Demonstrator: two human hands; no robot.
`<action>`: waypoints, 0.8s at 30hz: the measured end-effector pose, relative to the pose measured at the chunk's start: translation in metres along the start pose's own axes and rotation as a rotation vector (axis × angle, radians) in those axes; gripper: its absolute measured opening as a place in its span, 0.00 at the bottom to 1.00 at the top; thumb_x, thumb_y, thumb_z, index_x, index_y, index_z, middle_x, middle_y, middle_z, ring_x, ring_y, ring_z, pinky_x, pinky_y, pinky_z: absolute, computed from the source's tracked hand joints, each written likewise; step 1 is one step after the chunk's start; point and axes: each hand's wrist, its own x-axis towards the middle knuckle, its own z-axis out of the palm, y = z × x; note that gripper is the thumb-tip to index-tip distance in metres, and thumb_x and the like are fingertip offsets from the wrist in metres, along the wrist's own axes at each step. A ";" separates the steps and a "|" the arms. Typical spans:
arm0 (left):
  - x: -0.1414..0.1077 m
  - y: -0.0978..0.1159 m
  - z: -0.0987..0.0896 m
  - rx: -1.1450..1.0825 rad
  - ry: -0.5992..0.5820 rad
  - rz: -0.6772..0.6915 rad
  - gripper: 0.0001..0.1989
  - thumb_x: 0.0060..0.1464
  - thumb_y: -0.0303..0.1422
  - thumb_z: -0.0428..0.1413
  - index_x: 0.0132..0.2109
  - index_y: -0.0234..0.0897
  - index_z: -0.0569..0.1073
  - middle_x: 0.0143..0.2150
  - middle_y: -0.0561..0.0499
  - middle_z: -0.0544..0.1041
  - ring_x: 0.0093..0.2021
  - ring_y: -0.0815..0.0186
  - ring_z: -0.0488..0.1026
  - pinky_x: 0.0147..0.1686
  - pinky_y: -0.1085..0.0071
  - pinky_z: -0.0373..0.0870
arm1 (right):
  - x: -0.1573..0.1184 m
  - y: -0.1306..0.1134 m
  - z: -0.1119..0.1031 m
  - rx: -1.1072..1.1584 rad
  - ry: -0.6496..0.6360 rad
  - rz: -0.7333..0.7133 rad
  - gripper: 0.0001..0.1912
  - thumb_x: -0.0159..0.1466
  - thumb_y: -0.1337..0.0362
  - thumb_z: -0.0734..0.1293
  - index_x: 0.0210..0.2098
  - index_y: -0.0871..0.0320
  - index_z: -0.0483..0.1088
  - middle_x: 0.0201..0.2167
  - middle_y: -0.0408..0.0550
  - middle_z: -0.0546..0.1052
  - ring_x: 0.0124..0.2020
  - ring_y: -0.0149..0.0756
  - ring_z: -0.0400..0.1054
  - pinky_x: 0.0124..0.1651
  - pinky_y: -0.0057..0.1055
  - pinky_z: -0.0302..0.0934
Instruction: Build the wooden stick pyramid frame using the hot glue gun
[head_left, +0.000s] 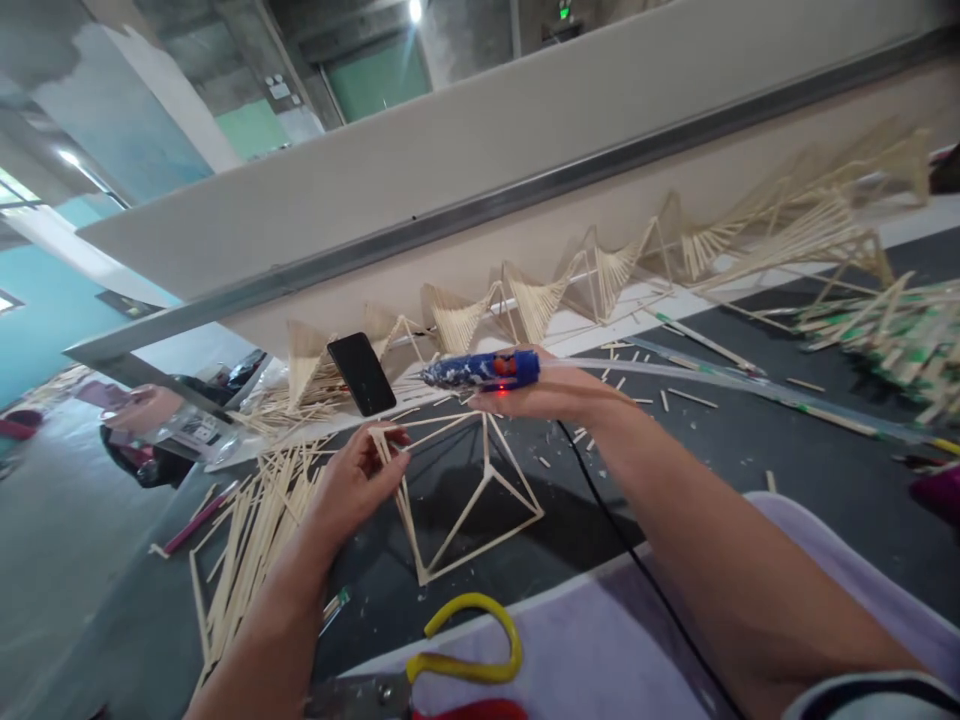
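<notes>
Near the middle of the view, my left hand [367, 475] pinches the upper left corner of a frame of thin wooden sticks [459, 535]. The frame stands on the dark table between my forearms. My right hand [536, 392] is wrapped round a blue hot glue gun [480, 371] with a red light. Its whitish, smeared nozzle points left, above the frame's top edge. A clear glue stick [637, 368] runs out of its back to the right, and a black cable hangs below it.
A black phone [362, 374] leans behind my left hand. Loose sticks [251, 545] lie at the left, a stick pile [900, 340] at the right. Finished stick structures [532, 300] line the wall. Yellow-handled pliers [469, 665] lie in front beside a purple cloth [600, 650].
</notes>
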 end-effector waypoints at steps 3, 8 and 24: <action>-0.005 0.006 0.000 -0.030 -0.029 0.024 0.15 0.50 0.33 0.54 0.47 0.38 0.66 0.43 0.49 0.72 0.39 0.66 0.71 0.40 0.71 0.67 | -0.005 -0.012 0.000 -0.122 -0.094 -0.212 0.10 0.53 0.57 0.66 0.26 0.57 0.69 0.23 0.42 0.70 0.25 0.30 0.63 0.27 0.25 0.54; -0.008 0.005 0.000 -0.009 -0.045 0.034 0.15 0.49 0.31 0.54 0.46 0.37 0.66 0.36 0.52 0.72 0.34 0.68 0.70 0.36 0.73 0.66 | -0.009 -0.028 0.012 -0.288 -0.115 -0.426 0.07 0.54 0.62 0.64 0.23 0.59 0.68 0.23 0.44 0.70 0.27 0.30 0.63 0.30 0.26 0.54; -0.007 -0.002 -0.001 -0.030 -0.067 0.053 0.15 0.49 0.31 0.55 0.46 0.38 0.65 0.32 0.54 0.68 0.32 0.69 0.67 0.33 0.74 0.65 | -0.012 -0.030 0.017 -0.431 -0.056 -0.370 0.10 0.53 0.58 0.62 0.23 0.58 0.69 0.24 0.45 0.73 0.28 0.32 0.65 0.31 0.27 0.53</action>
